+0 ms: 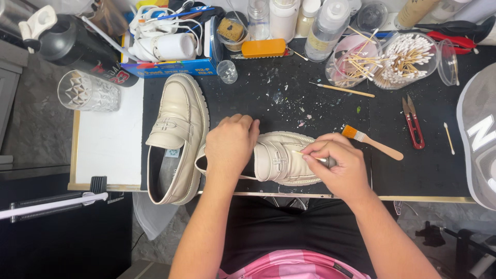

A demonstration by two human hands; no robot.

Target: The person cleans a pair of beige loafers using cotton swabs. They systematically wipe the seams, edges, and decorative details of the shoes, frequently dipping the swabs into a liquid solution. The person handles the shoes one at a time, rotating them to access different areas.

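My left hand [231, 143] is clamped over the heel end of a cream loafer [281, 157] lying crosswise on the black mat [310, 108] near the table's front edge. My right hand [338, 164] pinches a thin stick-like tool [316, 158], its tip touching the loafer's strap on top. What the tool's tip is made of cannot be made out. A second cream loafer [176, 135] lies to the left, toe pointing away from me, untouched.
On the mat lie a small wooden-handled brush [371, 142], red snips [413, 124] and a loose cotton swab [448, 138]. Tubs of cotton swabs [405, 59], bottles [324, 26], a clear glass [85, 92] and a blue box [165, 66] crowd the back. A grey garment [478, 134] overhangs the right edge.
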